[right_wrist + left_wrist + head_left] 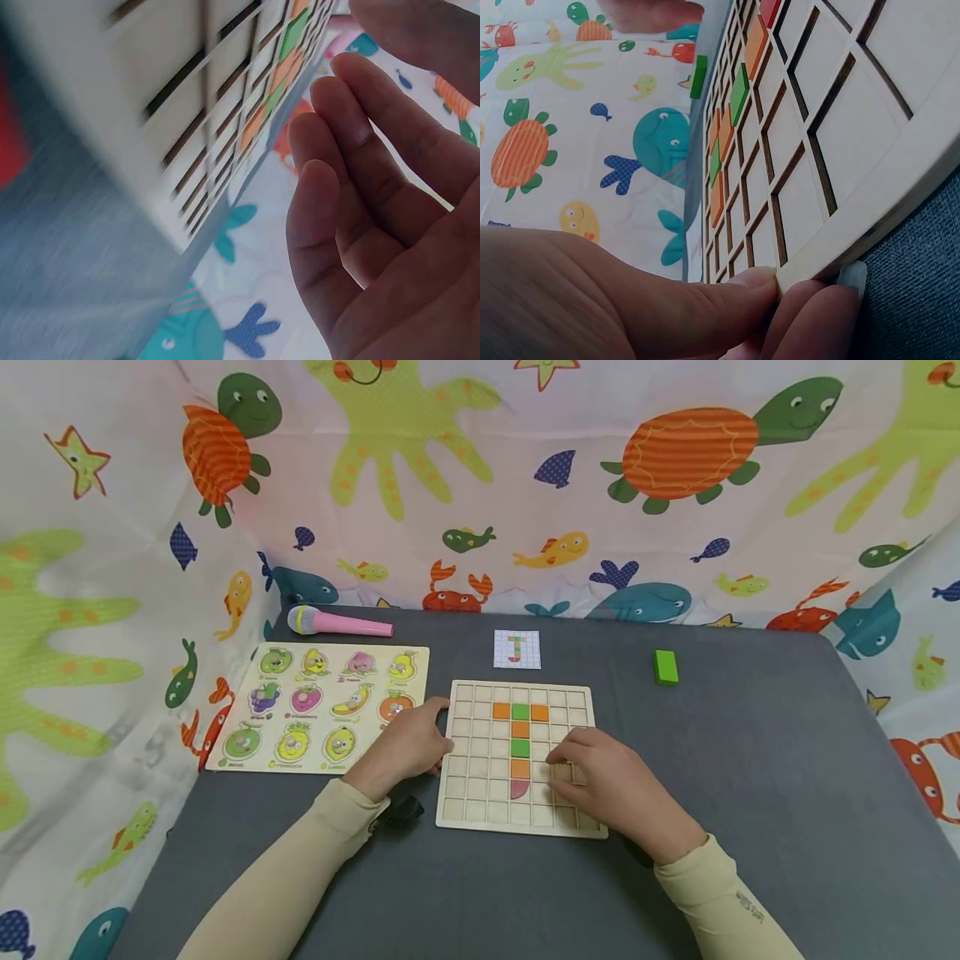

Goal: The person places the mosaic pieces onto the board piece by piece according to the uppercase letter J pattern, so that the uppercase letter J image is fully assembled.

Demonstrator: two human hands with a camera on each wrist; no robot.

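A wooden grid board (pixel 480 811) lies on the table. Orange and green square tiles (pixel 521 730) sit in its cells in a T-like pattern, with a pinkish-red rounded tile (pixel 519 788) at the bottom. My left hand (pixel 408 739) grips the board's left edge; in the left wrist view the thumb (pixel 705 311) touches the rim and the fingers curl beside it. Over the board's right side hovers my right hand (pixel 611 781), its fingers loosely bent and holding nothing, as the right wrist view shows. A small card (pixel 517 649) with a coloured figure on a grid lies behind the board.
A fruit picture board (pixel 318 710) lies at the left, partly behind my left hand. Behind it is a pink toy microphone (pixel 345 623). A green block (pixel 665 667) stands at the back right. A patterned cloth (pixel 525 527) hangs along the table's back.
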